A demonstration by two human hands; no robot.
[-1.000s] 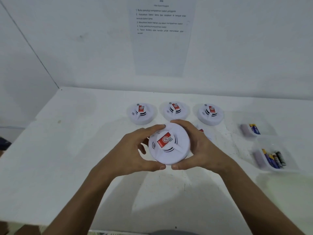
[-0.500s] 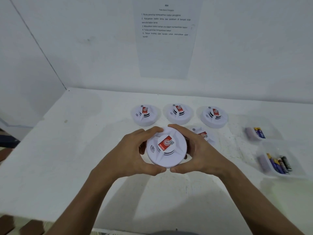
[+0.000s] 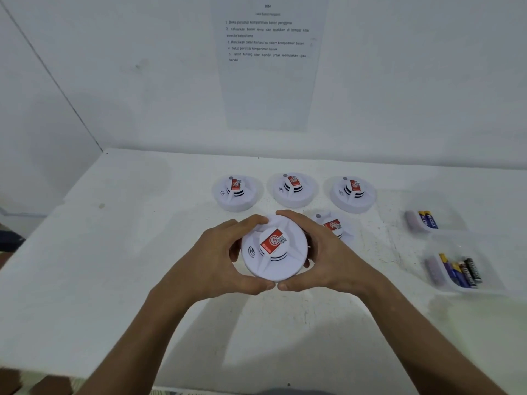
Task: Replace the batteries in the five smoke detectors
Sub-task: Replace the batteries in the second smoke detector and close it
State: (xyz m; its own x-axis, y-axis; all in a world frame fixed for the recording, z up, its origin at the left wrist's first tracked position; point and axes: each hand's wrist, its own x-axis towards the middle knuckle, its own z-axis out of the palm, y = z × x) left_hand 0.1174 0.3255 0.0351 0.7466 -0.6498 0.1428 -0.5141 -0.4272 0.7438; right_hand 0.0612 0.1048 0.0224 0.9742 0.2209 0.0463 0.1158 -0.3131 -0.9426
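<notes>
Both hands wrap the round, smooth white plastic smoke detector (image 3: 274,248), held over the middle of the matte white worktop (image 3: 114,266): left hand (image 3: 212,259) and right hand (image 3: 328,259) curl around its rim, thumbs nearly meeting at the near edge. Its red label faces up. Four matching detectors (image 3: 293,189) sit toward the back edge; two clear trays (image 3: 496,283) with cylindrical batteries (image 3: 462,270) lie by the right edge.

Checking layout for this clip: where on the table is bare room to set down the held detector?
Bare tabletop spreads left of the hands, and in front of them toward the near edge. It is crowded behind the held smoke detector: a row of three detectors, a fourth beside it, and two battery trays on the right.
</notes>
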